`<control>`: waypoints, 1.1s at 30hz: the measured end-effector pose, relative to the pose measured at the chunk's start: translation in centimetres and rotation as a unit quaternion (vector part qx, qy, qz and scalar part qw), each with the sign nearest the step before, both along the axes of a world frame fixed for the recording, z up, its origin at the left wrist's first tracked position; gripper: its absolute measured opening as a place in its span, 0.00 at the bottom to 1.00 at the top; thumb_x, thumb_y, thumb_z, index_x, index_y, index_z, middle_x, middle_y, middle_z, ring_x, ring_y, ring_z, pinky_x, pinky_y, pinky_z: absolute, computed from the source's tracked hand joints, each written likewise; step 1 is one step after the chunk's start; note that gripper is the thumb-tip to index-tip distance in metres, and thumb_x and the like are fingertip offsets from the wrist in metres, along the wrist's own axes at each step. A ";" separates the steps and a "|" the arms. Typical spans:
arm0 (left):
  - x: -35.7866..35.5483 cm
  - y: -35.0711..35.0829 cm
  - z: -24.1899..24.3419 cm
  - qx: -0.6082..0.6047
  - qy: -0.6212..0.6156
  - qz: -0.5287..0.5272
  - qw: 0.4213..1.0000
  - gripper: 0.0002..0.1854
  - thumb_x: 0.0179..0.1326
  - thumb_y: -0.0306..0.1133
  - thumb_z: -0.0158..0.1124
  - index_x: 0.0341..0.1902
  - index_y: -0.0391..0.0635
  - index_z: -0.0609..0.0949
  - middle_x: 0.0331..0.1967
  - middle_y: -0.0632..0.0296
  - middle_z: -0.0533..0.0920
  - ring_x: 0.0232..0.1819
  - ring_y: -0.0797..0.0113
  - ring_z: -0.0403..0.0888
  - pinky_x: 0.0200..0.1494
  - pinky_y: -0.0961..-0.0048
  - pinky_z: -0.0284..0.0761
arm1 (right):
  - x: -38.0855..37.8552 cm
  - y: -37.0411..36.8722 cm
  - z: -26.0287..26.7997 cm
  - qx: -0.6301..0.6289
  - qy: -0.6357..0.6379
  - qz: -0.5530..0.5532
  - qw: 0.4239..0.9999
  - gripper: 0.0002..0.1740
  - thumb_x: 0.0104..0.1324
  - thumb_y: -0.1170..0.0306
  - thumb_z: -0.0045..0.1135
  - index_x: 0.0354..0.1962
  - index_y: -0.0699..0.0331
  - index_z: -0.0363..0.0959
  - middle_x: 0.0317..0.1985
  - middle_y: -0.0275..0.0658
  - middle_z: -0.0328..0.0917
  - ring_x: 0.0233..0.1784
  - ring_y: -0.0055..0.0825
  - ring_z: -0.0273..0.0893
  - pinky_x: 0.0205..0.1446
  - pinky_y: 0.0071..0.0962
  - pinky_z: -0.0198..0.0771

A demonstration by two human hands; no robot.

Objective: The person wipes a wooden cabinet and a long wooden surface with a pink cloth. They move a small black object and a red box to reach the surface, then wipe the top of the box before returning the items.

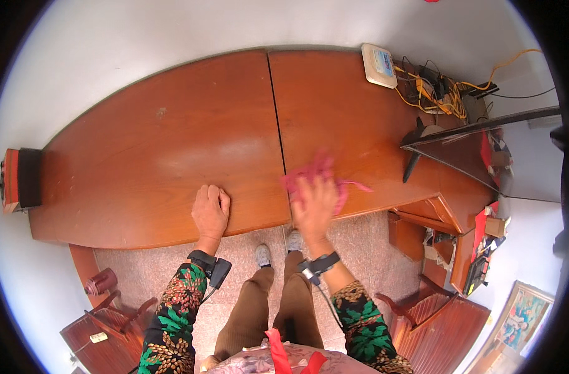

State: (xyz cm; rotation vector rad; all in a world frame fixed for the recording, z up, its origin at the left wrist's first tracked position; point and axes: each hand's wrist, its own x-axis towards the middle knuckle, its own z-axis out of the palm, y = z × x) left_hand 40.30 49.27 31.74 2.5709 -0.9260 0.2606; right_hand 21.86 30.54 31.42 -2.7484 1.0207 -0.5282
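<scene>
A crumpled pink cloth (343, 198) lies on the reddish-brown wooden cabinet top (209, 131), beside and partly over the dark seam. My right hand (315, 201) is spread over this cloth, pressing it to the wood, and both look blurred. Part of the cloth is hidden under my palm, and a thin strip of it trails out to the right. Left of the seam, my left hand (211, 208) rests near the front edge, curled into a loose fist with nothing visible in it.
At the back right stand a white router-like box (379, 65) and tangled yellow cables (445, 100). A flat-screen monitor or television (481, 131) juts in at right. A red-and-black box (22, 180) sits at the left end. Wooden chairs (434, 322) flank me.
</scene>
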 end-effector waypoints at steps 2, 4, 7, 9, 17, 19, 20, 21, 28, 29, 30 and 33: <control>0.1 0.0 0.1 -0.007 0.005 0.000 1.000 0.10 0.66 0.31 0.64 0.32 0.46 0.73 0.32 0.55 0.75 0.36 0.50 0.78 0.36 0.54 0.76 | 0.7 0.5 0.3 0.050 -0.004 0.082 0.995 0.28 0.63 0.61 0.67 0.62 0.51 0.79 0.68 0.46 0.73 0.75 0.57 0.64 0.79 0.61 0.56; 0.2 0.1 0.1 -0.018 0.000 -0.004 1.000 0.10 0.66 0.31 0.64 0.32 0.46 0.73 0.31 0.55 0.75 0.36 0.50 0.78 0.36 0.54 0.76 | 0.9 -2.5 0.6 0.056 0.011 0.152 0.987 0.27 0.63 0.61 0.66 0.61 0.51 0.79 0.68 0.46 0.73 0.75 0.58 0.64 0.79 0.62 0.56; 0.2 0.2 -0.1 -0.026 0.000 -0.002 1.000 0.10 0.66 0.30 0.64 0.32 0.46 0.73 0.31 0.55 0.74 0.36 0.50 0.77 0.36 0.54 0.76 | 2.8 -9.4 0.6 -0.027 0.050 0.041 0.998 0.30 0.60 0.61 0.69 0.62 0.52 0.77 0.66 0.46 0.73 0.73 0.59 0.64 0.77 0.62 0.58; 0.4 0.2 -0.1 -0.027 -0.007 0.000 1.000 0.10 0.65 0.30 0.64 0.31 0.45 0.72 0.31 0.55 0.74 0.36 0.50 0.77 0.35 0.54 0.75 | 4.9 -12.7 0.7 -0.041 -0.030 -0.035 0.998 0.30 0.61 0.62 0.69 0.62 0.52 0.77 0.66 0.46 0.73 0.73 0.59 0.64 0.76 0.61 0.59; 0.4 0.3 0.8 -0.014 0.000 0.012 1.000 0.10 0.65 0.30 0.65 0.30 0.45 0.72 0.30 0.55 0.74 0.35 0.50 0.77 0.36 0.55 0.75 | 4.9 -10.8 1.0 0.017 -0.019 0.194 0.981 0.30 0.62 0.64 0.67 0.63 0.56 0.74 0.63 0.49 0.73 0.72 0.58 0.65 0.76 0.58 0.61; 0.4 0.4 0.9 -0.003 0.006 0.017 1.000 0.10 0.65 0.29 0.65 0.31 0.45 0.72 0.30 0.55 0.74 0.35 0.50 0.77 0.35 0.55 0.75 | 5.4 -15.5 0.5 -0.044 0.017 0.112 0.993 0.28 0.66 0.63 0.65 0.63 0.55 0.75 0.67 0.48 0.72 0.73 0.57 0.65 0.75 0.58 0.63; 0.5 0.4 0.8 0.005 0.014 0.021 1.000 0.10 0.64 0.29 0.65 0.31 0.45 0.72 0.30 0.55 0.74 0.35 0.50 0.77 0.35 0.55 0.75 | 6.0 -18.1 0.1 -0.056 0.003 0.038 0.998 0.26 0.67 0.63 0.64 0.63 0.54 0.75 0.68 0.48 0.71 0.73 0.56 0.65 0.75 0.57 0.63; 0.5 0.4 0.7 0.001 0.007 0.022 1.000 0.10 0.64 0.29 0.65 0.31 0.45 0.72 0.30 0.55 0.74 0.35 0.50 0.77 0.35 0.55 0.75 | 6.4 -20.6 -0.1 -0.078 -0.020 -0.004 0.997 0.26 0.67 0.63 0.64 0.62 0.54 0.75 0.68 0.47 0.72 0.73 0.56 0.65 0.75 0.56 0.63; 0.5 0.7 0.4 -0.004 0.024 0.025 0.999 0.10 0.64 0.29 0.66 0.31 0.45 0.72 0.31 0.55 0.74 0.35 0.50 0.77 0.35 0.55 0.76 | 15.7 -19.6 -1.0 -0.085 -0.001 -0.032 0.996 0.31 0.64 0.59 0.65 0.63 0.56 0.74 0.64 0.46 0.74 0.72 0.55 0.67 0.76 0.55 0.61; 0.4 0.7 0.4 0.002 0.023 0.028 0.999 0.10 0.63 0.28 0.66 0.31 0.45 0.72 0.31 0.55 0.74 0.35 0.50 0.77 0.35 0.55 0.76 | 16.8 -17.8 -0.8 -0.082 -0.007 0.017 0.996 0.30 0.64 0.58 0.65 0.62 0.55 0.75 0.62 0.44 0.74 0.71 0.53 0.68 0.76 0.55 0.61; 0.4 0.7 0.5 -0.004 0.024 0.028 0.999 0.10 0.63 0.28 0.66 0.31 0.45 0.72 0.31 0.55 0.74 0.35 0.50 0.77 0.35 0.55 0.76 | 17.6 -16.7 -0.5 -0.059 -0.032 0.075 0.995 0.29 0.64 0.58 0.66 0.62 0.55 0.75 0.63 0.45 0.74 0.71 0.53 0.67 0.76 0.55 0.61; 0.5 0.7 0.8 -0.003 0.023 0.020 1.000 0.10 0.63 0.28 0.66 0.31 0.45 0.72 0.31 0.55 0.74 0.35 0.50 0.77 0.35 0.55 0.76 | 17.6 -16.9 0.6 -0.034 -0.015 0.167 0.985 0.29 0.63 0.59 0.67 0.62 0.54 0.76 0.65 0.47 0.74 0.72 0.53 0.67 0.75 0.57 0.62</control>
